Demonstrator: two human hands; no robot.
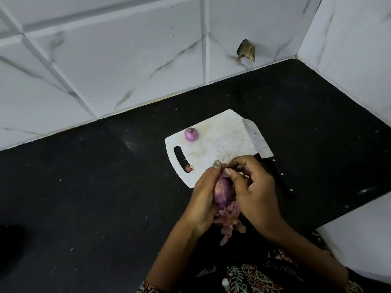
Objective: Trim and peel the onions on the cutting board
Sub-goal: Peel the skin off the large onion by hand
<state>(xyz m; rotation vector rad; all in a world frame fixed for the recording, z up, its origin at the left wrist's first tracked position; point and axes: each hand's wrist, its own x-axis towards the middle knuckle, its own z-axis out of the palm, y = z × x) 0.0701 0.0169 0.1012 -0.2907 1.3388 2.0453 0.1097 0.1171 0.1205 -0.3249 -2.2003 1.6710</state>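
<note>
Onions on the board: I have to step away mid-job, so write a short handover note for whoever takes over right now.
Left hand grips the onion in hand, held above the near edge of the cutting board.
Right hand pinches skin at the top of that onion, mid-peel.
Second onion sits on the board's far left corner and looks smooth.
Knife lies along the board's right edge, unheld.
Peeled skins are piled on the counter below the hands.
Left: finish peeling the held onion; check whether the second one needs more work.
</note>
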